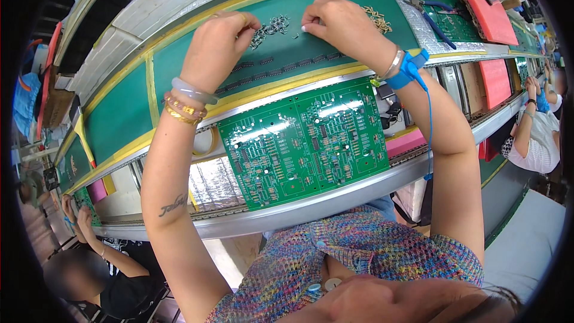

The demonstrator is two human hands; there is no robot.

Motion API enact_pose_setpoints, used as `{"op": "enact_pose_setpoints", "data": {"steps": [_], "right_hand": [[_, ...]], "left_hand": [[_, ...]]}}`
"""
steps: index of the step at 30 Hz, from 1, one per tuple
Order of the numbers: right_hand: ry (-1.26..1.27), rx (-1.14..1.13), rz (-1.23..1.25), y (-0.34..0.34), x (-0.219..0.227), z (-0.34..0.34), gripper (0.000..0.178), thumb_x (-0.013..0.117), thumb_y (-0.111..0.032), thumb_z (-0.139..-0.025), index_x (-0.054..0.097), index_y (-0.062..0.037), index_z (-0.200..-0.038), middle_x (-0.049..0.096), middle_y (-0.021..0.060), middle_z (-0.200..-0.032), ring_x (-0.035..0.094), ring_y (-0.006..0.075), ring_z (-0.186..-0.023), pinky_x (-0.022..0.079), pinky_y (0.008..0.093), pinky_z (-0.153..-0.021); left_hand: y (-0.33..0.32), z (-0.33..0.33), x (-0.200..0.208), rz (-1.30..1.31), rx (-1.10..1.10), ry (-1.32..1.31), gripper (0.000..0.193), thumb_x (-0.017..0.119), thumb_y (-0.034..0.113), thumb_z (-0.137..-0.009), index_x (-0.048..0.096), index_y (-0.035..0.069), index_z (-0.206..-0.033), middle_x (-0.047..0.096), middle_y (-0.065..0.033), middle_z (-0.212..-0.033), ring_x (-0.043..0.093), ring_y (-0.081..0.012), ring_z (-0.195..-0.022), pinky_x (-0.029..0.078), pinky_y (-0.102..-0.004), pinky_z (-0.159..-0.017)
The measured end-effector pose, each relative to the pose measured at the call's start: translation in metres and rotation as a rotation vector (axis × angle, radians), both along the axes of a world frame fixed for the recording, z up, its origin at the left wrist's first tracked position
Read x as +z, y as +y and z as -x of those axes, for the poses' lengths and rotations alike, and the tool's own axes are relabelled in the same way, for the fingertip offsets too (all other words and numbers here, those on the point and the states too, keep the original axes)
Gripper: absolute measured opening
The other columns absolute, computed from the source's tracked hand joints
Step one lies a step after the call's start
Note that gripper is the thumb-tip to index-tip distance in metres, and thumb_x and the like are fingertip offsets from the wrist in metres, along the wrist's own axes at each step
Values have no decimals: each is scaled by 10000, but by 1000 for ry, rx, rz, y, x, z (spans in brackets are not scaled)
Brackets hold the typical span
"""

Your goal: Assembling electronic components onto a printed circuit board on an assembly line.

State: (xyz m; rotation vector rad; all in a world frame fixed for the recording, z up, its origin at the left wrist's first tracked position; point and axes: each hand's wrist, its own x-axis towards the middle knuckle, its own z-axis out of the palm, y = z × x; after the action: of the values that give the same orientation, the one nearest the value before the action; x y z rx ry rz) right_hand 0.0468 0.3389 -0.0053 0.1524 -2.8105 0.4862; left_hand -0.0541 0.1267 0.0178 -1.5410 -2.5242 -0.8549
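Observation:
My left hand (216, 46) is closed, thumb and fingertips pinched at the left edge of a pile of small dark metal-legged components (276, 27) on the green mat. Whatever those fingertips hold is too small to make out. My right hand (344, 23) is closed too, its fingers curled and its thumb tip just right of the pile, near one loose component (295, 36). I cannot see what lies between them. Black integrated-circuit chips (275, 73) lie in rows on the mat below my hands. Nearer me, a green circuit board (305, 143) fitted with many parts rests across the conveyor rails.
Brass-coloured small parts (378, 19) lie right of my right hand. Blue-handled pliers (439, 24) rest at the far right beside another circuit board (457, 12). A blue strap (411, 70) on my right wrist trails a cord. Other people work along the line at both sides.

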Motion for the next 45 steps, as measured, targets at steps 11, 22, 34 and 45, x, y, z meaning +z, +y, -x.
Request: {"op": "enact_pose_setpoints", "data": {"steps": [11, 22, 34, 45], "right_hand": [[59, -25, 79, -22, -24, 6, 92, 675, -108, -759, 628, -50, -813, 633, 100, -782, 616, 288, -770, 486, 396, -685], [-14, -205, -29, -31, -17, 2, 103, 642, -117, -807, 609, -24, -836, 613, 131, -829, 609, 321, -797, 487, 404, -705], [93, 24, 27, -38, 3, -13, 74, 583, -109, -838, 551, -43, -853, 599, 137, -825, 597, 325, -787, 473, 414, -673], [-153, 64, 373, -46, 30, -104, 110, 610, -44, -818, 597, -29, -926, 609, 117, -861, 603, 317, -800, 479, 375, -695]], "left_hand": [[-77, -45, 4, -168, 75, -726, 121, 675, 45, -827, 705, -2, -935, 656, -57, -865, 615, -109, -826, 500, -234, -741], [-129, -69, -14, -231, 223, -1139, 168, 666, -1, -834, 675, -25, -1001, 696, -65, -904, 646, -99, -835, 512, -201, -731], [-126, -92, -31, -127, 310, -792, 149, 680, -33, -774, 689, -10, -921, 668, -70, -916, 650, -130, -806, 537, -244, -746], [-119, -99, -28, 26, 319, -495, 127, 704, -22, -731, 690, 6, -854, 679, -71, -816, 656, -146, -711, 527, -241, -655]]}}
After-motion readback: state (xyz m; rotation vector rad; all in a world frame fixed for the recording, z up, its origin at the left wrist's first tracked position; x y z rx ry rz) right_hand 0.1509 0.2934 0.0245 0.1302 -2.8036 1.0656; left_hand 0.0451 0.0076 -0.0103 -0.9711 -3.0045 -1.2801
